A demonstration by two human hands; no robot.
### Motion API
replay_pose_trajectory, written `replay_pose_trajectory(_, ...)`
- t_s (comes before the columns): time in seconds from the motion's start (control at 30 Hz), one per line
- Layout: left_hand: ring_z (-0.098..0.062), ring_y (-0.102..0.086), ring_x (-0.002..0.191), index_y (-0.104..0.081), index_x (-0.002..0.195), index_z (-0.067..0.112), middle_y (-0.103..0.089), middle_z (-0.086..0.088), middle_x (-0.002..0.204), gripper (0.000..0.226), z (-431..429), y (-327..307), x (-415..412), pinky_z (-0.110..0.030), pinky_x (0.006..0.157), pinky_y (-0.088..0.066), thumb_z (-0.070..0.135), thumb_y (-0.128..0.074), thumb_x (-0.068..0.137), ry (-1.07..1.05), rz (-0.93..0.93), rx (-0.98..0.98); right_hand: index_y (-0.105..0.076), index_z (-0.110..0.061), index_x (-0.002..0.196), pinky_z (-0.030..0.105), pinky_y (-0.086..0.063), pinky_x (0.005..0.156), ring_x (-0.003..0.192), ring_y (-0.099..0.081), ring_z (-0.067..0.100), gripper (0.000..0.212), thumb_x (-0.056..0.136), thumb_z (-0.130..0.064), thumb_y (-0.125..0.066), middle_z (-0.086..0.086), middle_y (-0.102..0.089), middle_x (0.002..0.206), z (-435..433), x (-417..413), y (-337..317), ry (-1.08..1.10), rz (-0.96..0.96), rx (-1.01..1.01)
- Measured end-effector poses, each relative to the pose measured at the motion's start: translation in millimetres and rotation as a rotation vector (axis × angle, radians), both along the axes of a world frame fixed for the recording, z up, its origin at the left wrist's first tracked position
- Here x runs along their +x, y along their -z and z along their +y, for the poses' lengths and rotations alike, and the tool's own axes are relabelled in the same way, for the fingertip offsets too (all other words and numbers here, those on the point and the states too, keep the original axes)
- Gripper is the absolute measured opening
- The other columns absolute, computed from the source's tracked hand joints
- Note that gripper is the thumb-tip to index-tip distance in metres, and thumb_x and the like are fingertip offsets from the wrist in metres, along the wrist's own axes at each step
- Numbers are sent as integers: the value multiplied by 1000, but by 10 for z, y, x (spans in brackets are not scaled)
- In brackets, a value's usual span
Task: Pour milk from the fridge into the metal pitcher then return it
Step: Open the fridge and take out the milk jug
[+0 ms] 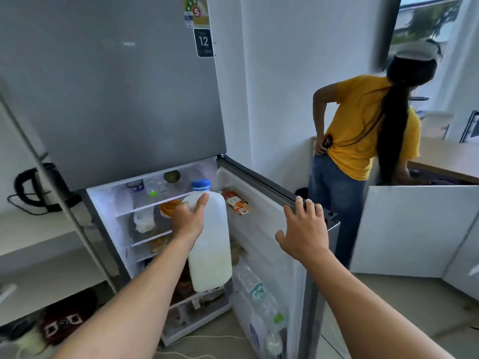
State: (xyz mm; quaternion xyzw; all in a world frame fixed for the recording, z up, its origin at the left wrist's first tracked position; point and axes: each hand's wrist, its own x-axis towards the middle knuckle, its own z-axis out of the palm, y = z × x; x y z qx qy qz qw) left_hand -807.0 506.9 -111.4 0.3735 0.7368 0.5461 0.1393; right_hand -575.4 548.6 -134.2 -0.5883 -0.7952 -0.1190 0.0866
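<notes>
At the open fridge (166, 229), the left hand (186, 221) clamps a part-full milk jug (210, 244) before the shelves; the right hand (304, 229), fingers spread, rests on the door (269, 203). No pitcher shows; whether pouring is done cannot be told.

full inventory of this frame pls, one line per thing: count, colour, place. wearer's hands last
milk jug: 1, translucent white with blue cap, held in front of the open fridge
fridge: 1, grey, centre-left, lower compartment open
fridge door: 1, grey outside and white inside, swung open to the right
water bottles: at least 2, clear with green caps, lower door rack
food packet: 1, orange and red, upper door rack
kettle: 1, black, counter at left
other person: 1, yellow shirt and blue jeans, back turned, at right
left hand: 1, gripping the jug near its neck
right hand: 1, open, fingertips at the door's top edge
</notes>
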Motion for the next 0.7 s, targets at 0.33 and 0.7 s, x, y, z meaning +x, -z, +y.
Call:
replay_pose_trajectory(0.33,-31,-60,81,-65,92,0,-65,-12,87,54,-481,-119,-672,-33,67,-46,54,-59,90,-177,58,-15,-63,-8,108,38,-43,84,100,-51,28,35,96,-32,-40,13,-61,110,-689,-964,-292,-198,-84,48)
replay_pose_trajectory(0.7,-35,-64,82,-68,85,-3,-69,-19,84,55,-941,-278,-1869,-37,69,-48,52,-61,89,-400,63,2,-59,-13,123,41,-46,93,113,-50,30,32,99,-24,-40,8,-58,124,-836,-2189,-397,-633,137,-89)
